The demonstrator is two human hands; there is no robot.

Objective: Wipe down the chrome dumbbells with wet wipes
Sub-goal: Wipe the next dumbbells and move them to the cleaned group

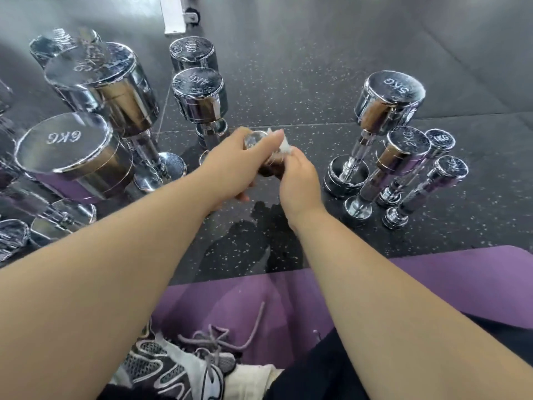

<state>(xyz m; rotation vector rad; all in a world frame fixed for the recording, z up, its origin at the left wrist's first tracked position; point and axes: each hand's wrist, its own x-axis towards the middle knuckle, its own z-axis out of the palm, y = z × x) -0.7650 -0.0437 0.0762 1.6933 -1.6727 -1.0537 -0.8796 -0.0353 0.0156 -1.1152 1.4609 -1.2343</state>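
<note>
My left hand (230,166) grips a small chrome dumbbell (261,155) held above the floor, fingers curled round its upper head. My right hand (300,183) pinches a crumpled white wet wipe (284,145) against that same head. Much of the dumbbell is hidden by both hands. Other chrome dumbbells stand upright on the floor: a 6KG one (66,157) and larger ones at the left, a 4KG one (199,96) in the middle, and a 5KG one (383,105) with smaller ones at the right.
The dark speckled rubber floor (288,82) shows a wet patch (253,243) below my hands. A purple mat (432,284) lies under me, with my shoe (178,368) at the bottom. A white post base (174,15) stands at the back.
</note>
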